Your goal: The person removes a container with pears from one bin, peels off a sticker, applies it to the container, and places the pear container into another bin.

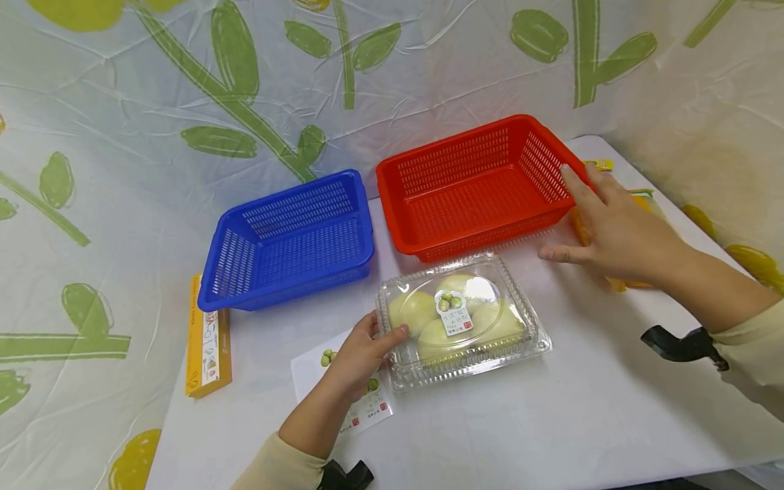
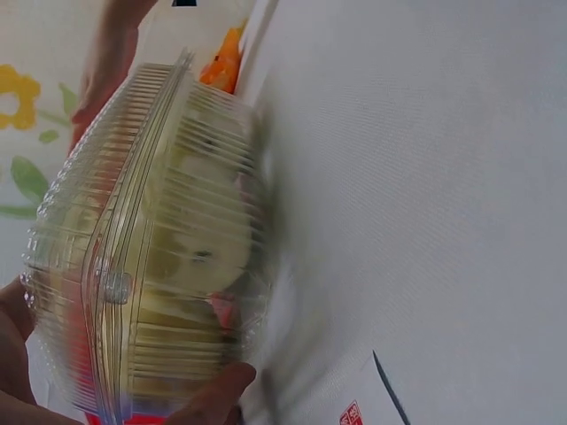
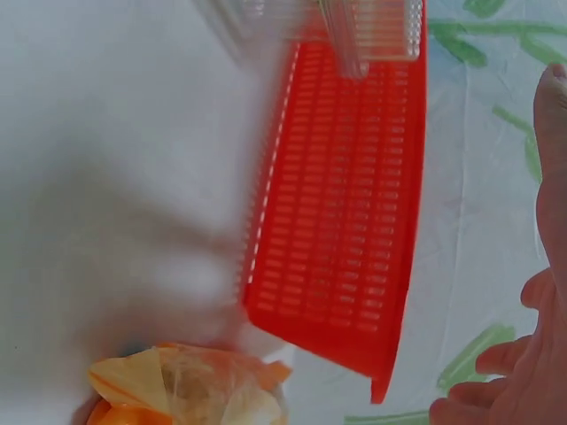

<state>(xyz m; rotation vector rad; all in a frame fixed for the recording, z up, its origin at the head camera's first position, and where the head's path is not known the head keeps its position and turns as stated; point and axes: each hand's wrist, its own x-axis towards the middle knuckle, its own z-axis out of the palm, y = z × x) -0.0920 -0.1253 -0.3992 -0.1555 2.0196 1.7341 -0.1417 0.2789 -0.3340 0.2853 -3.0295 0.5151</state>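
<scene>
A clear plastic clamshell box (image 1: pixel 465 327) of pale green round fruit lies in front of the red basket (image 1: pixel 404 231), its lid closed. The lid bears a white label (image 1: pixel 454 314) with a fruit picture. My left hand (image 1: pixel 361 357) grips the box's left edge, thumb on top; in the left wrist view the fingers (image 2: pixel 217 394) hold its near corner. My right hand (image 1: pixel 625 228) is spread in the air by the red basket's right end, holding nothing. Partly under my left hand lies a sheet of similar labels (image 1: pixel 309 371).
A blue basket (image 1: pixel 288 289) stands at the left, beside a yellow carton (image 1: pixel 208 354). Orange packaging (image 3: pixel 190 385) lies under my right hand, with a small yellow packet (image 1: pixel 601 165) behind. A patterned curtain (image 1: pixel 429 82) hangs along the table's back.
</scene>
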